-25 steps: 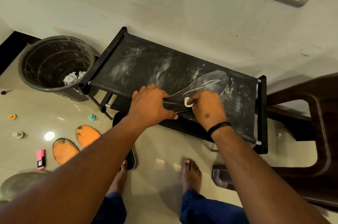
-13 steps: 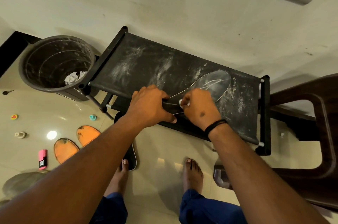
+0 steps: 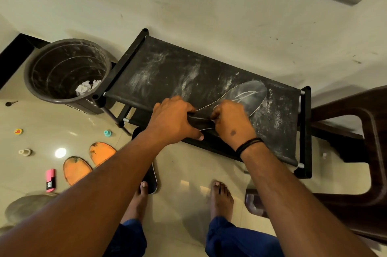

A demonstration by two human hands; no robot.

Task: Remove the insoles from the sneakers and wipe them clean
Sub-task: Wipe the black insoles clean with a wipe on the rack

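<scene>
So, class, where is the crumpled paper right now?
In the head view, the crumpled paper lies inside the dark bin on the left, just beside the black rack's left end.

Dark insole (image 3: 248, 94) lies flat on the rack's top shelf (image 3: 167, 68), toward its right end, heel by the front edge, toe pointing at the back-right corner. Thin pale rim, light logo stroke on the forefoot, whitish dust on the surface. Heel end covered by the left hand (image 3: 173, 120), fingers curled over it. Right hand (image 3: 229, 119) sits on the midsection pinching a small white wipe (image 3: 215, 108), mostly hidden. Second dark insole (image 3: 151, 177) on the floor under the rack's front edge, largely hidden behind the left forearm. Two orange insoles (image 3: 88, 162) side by side on the floor left of the rack, dirty smudges on top.
</scene>
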